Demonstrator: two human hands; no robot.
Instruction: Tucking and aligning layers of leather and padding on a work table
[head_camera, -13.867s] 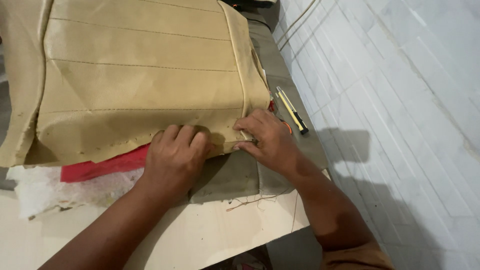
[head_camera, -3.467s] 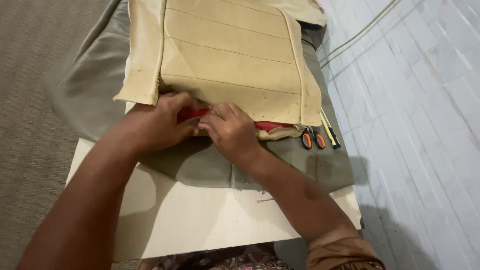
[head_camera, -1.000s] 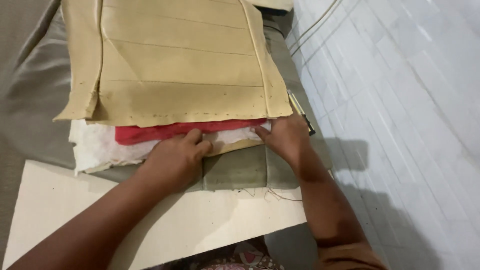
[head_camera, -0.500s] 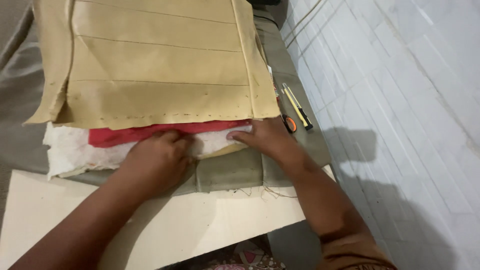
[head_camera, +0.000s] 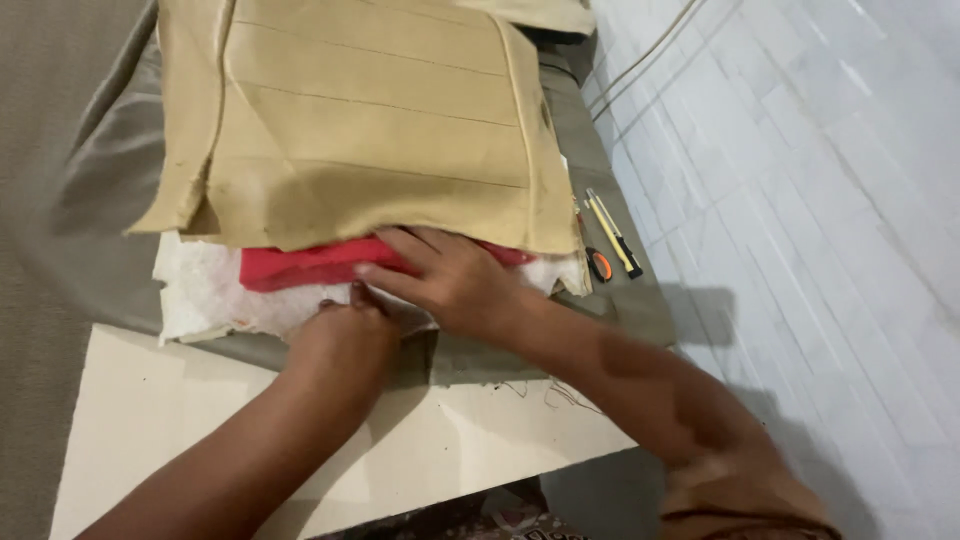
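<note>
A tan stitched cover lies on top of a red fabric layer and a white fleecy padding layer. My right hand lies flat with fingers spread over the red fabric and the padding at the cover's near edge. My left hand is curled just below it, pinching the near edge of the white padding. Both hands almost touch. Everything rests on grey-green fabric spread over a pale board.
An orange-handled tool and a yellow-and-black utility knife lie on the grey-green fabric to the right of the cover. A white tiled floor with a cable lies at the right. Loose threads hang at the board's near edge.
My right hand has moved left from the cover's right corner onto the red fabric. My left hand has curled onto the padding edge. The cover's near edge looks lifted.
</note>
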